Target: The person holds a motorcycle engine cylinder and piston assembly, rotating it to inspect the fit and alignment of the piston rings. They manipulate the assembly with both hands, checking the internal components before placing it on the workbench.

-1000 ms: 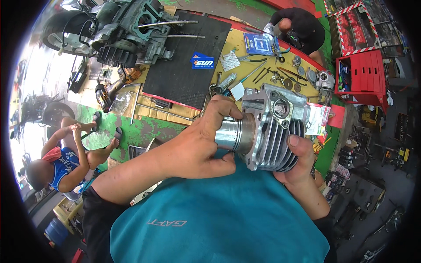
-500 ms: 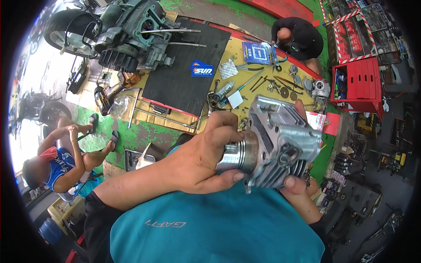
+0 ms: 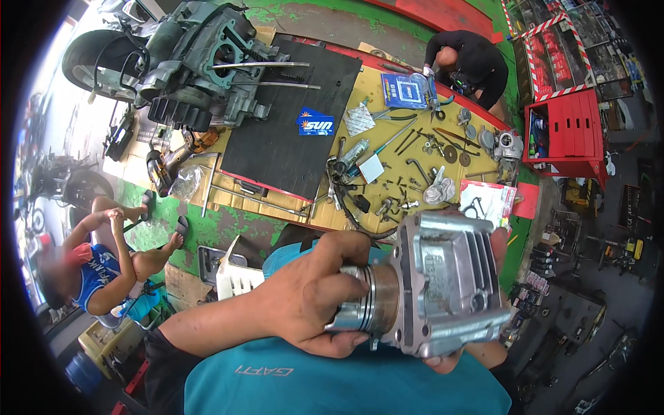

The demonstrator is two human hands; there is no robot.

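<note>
Before my chest I hold a finned metal engine cylinder point(image 3: 453, 273) in my right hand point(image 3: 445, 362). Its thumb grips the lower side and its fingertips show at the far right edge; the rest is behind the cylinder. My left hand point(image 3: 311, 294) is closed around a shiny piston point(image 3: 348, 316), fingers bent over the top and thumb below. The piston lies in line with the cylinder's sleeve point(image 3: 384, 299), at its mouth, with ring grooves visible beside the rim. How deep it sits inside I cannot tell.
Beyond my hands is a workbench with a black mat point(image 3: 283, 131), scattered bolts and tools, and a crumpled white rag point(image 3: 438, 187). An engine point(image 3: 200, 62) with long studs stands far left. One person point(image 3: 474, 66) bends over the far side; another point(image 3: 97, 270) sits at left.
Both hands have lowered toward me with the cylinder and piston. The cylinder has turned, so a flat recessed side now faces up. My left hand keeps its grip on the piston.
</note>
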